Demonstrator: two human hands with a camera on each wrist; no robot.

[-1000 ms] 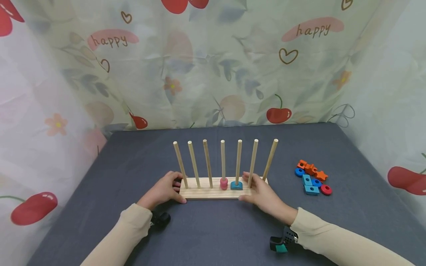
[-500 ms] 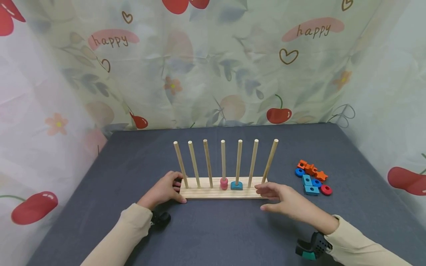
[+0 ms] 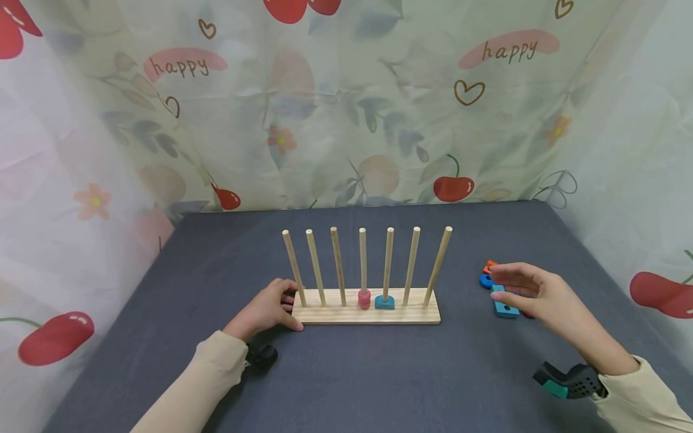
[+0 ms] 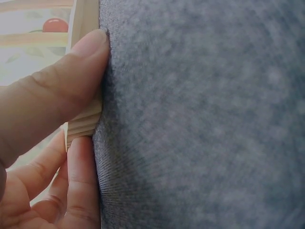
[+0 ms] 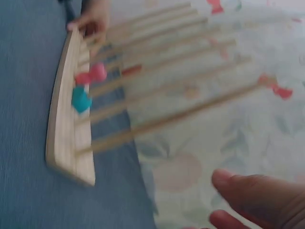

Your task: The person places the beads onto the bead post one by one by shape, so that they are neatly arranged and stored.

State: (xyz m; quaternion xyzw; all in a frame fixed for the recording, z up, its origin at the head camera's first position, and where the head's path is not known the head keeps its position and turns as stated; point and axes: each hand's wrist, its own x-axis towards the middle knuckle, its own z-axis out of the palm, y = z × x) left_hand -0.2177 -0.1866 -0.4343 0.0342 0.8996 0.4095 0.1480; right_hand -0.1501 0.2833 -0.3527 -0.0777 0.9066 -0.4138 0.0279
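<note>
A wooden peg board (image 3: 335, 314) with a row of upright pegs stands mid-table. A pink knobbed piece (image 3: 364, 299) sits on its middle peg and a blue half-round piece (image 3: 385, 302) on the peg to the right. My left hand (image 3: 269, 307) grips the board's left end, thumb on the front edge and fingers at the end, as the left wrist view also shows. Nothing is held in my right hand (image 3: 547, 297), its thumb and fingers apart over the loose pieces at the right. There a light-blue rectangular block (image 3: 506, 310) and a blue ring (image 3: 486, 281) show; other pieces are partly hidden.
Dark grey cloth covers the table (image 3: 352, 385). A printed curtain (image 3: 335, 120) hangs behind it, with more at both sides. An orange piece (image 3: 490, 264) peeks out beyond my right hand.
My right hand has let go of the board's right part and moved right, over the loose pieces. The left hand and the board have stayed in place.
</note>
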